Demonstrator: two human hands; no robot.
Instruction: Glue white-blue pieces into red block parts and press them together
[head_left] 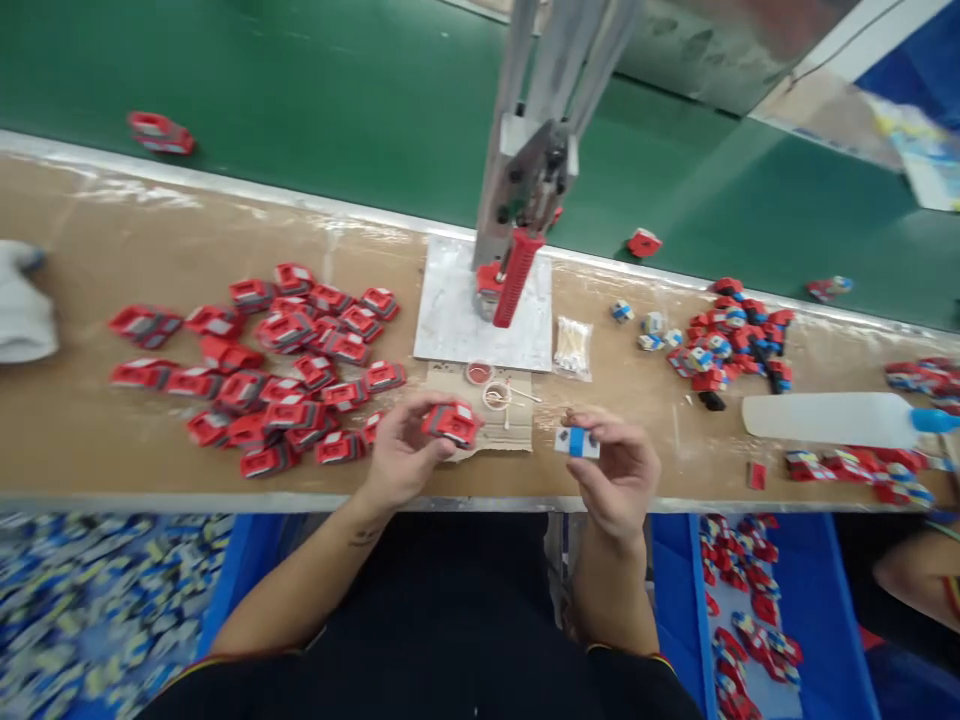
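Blurred blue-white part (pixel 577 442) in right hand (pixel 616 478)

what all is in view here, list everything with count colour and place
red shells: a heap of dozens, red with grey, bench left
press: one, grey with red handle, on a pale plate at bench centre
small cups: two, on cardboard below the press
cotton swabs bag: one, clear, right of the plate
assembled pieces: a pile, red, white and blue, bench right
bottle: one, white with blue cap, lying far right
blue bin: one, holding red pieces, lower right
conveyor: green, behind the bench, a few red pieces on it
left hand: grip on one red shell
right hand: grip on one white and blue block
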